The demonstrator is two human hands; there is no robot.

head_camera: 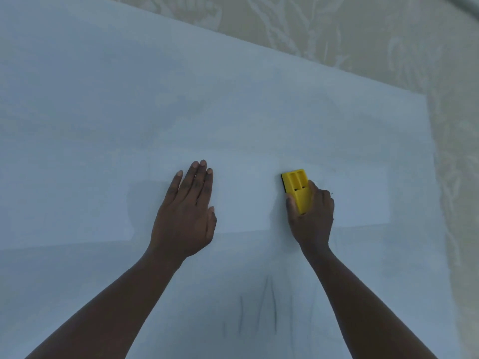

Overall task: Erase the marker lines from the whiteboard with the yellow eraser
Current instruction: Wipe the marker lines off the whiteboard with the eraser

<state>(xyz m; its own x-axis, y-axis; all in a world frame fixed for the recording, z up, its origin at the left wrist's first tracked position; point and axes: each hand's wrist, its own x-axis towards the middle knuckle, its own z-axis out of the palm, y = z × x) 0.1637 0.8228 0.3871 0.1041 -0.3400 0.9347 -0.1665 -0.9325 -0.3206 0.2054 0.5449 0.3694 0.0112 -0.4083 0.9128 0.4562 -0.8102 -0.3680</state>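
A large whiteboard (pixel 181 99) lies flat and fills most of the view. My right hand (pixel 312 213) grips the yellow eraser (pixel 297 187), which rests flat on the board with its dark felt edge to the left. My left hand (pixel 188 208) lies palm down on the board, fingers together and extended, holding nothing. Faint grey marker lines (pixel 269 307) run near the bottom of the view between my forearms. A tiny dark mark (pixel 331 193) shows just right of my right hand.
A pale cream cloth with a leaf pattern (pixel 363 35) lies under the board, showing beyond its far edge and right edge (pixel 430 151). A brighter rectangular reflection crosses the board's middle.
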